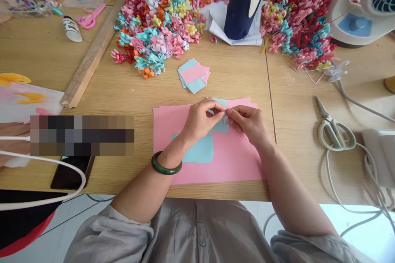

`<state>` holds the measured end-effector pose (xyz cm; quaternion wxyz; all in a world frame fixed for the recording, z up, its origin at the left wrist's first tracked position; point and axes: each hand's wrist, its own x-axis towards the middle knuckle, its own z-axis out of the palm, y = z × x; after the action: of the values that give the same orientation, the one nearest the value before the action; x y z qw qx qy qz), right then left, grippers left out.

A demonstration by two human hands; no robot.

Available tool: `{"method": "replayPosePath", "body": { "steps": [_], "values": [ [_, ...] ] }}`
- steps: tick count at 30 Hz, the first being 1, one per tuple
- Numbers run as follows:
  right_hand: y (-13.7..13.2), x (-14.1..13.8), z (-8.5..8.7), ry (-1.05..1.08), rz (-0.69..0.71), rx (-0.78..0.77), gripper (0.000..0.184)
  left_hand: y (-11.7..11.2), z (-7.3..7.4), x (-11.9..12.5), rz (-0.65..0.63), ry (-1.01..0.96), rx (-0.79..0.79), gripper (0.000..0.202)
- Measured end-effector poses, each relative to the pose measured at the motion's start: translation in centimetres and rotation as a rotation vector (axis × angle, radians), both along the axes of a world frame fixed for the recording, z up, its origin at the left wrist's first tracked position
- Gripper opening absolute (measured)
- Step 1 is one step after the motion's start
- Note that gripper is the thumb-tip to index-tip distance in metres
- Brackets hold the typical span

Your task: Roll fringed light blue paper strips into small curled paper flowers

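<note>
Both hands meet over pink sheets (234,160) stacked on the table. My left hand (202,117), with a green bangle on its wrist, pinches a light blue piece of paper (220,126) with cut slits along its upper part. Close against those fingertips, my right hand (248,123) pinches the same paper at its right side. The exact fold or strip between the fingertips is too small to make out. Below my left hand lie light blue paper pieces (199,148), flat on the pink sheets. Beyond the hands sits a small pile of pink and blue paper pieces (194,74).
Heaps of curled paper flowers (160,20) line the back around a dark blue bottle (239,12). A wooden strip (89,53) runs along the left. Scissors (335,131) and cables lie right, below a fan (358,12). Pink scissors (91,17) and a phone (72,172) are left.
</note>
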<state>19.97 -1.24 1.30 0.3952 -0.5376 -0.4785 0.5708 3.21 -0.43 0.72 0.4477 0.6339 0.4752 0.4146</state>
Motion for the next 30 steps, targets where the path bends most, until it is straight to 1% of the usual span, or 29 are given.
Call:
{"method": "replayPosePath", "body": {
  "steps": [2,6,9,13,18,24,30],
  "values": [
    [0.04,0.01,0.01,0.005,-0.009,0.007,0.041,0.0,0.07,0.01,-0.01,-0.015,-0.019,0.011],
    [0.16,0.1,0.09,0.035,-0.035,0.002,0.035,-0.04,0.28,0.07,-0.013,-0.141,-0.163,0.022],
    [0.18,0.12,0.21,0.063,-0.052,-0.002,0.031,-0.14,0.51,0.12,-0.035,-0.171,-0.237,0.027],
    [0.14,0.07,0.35,0.054,-0.078,0.01,0.03,-0.24,0.65,0.1,-0.081,-0.119,-0.23,0.027],
    [0.16,-0.05,0.22,0.062,-0.068,0.007,0.032,-0.15,0.5,0.07,-0.085,-0.06,-0.231,0.033],
    [0.05,-0.17,0.05,0.034,-0.071,0.067,0.03,-0.13,0.36,0.15,-0.085,-0.134,-0.283,0.039],
    [-0.14,-0.36,0.24,0.051,-0.023,0.062,0.035,-0.15,0.26,-0.01,-0.074,-0.136,-0.291,0.039]
  ]
}}
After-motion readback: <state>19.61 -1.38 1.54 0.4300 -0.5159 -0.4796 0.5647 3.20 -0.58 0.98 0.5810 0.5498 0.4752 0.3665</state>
